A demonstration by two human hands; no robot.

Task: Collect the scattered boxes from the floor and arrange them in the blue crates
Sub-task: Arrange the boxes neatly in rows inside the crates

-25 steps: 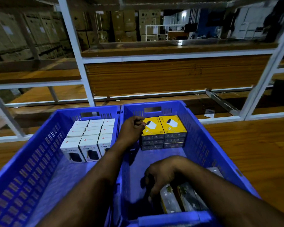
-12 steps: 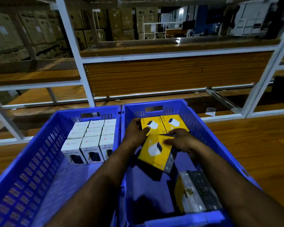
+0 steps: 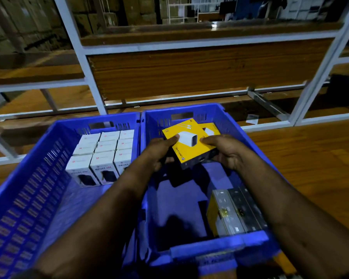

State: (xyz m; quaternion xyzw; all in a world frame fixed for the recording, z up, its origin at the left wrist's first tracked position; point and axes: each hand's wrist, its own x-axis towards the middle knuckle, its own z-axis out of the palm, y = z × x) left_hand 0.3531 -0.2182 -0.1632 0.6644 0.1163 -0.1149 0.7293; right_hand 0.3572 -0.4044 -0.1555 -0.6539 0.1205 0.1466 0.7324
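Head view, held box: yellow box (image 3: 191, 144) is up over the far end of the right crate (image 3: 256, 241), clamped between both hands, tilted off level, printed yellow face up.
Grip: left hand (image 3: 159, 153) has its thumb on the top face and fingers under the left edge; right hand (image 3: 226, 151) does the same on the right edge, so both are closed on it.
Which way it points: long axis looks like it runs from near-left to far-right, skewed to the crate walls, so I reckon it needs squaring up.
Under it: corner of another yellow box (image 3: 211, 130) peeks out behind.
Near end of right crate: few dark boxes (image 3: 236, 210) on their sides, not tidied.
Left crate (image 3: 22, 198): white boxes (image 3: 103, 156) packed in neat rows at the far end, lots of room.
Progress: partway, I'd guess; no loose boxes on the visible floor (image 3: 310, 158).
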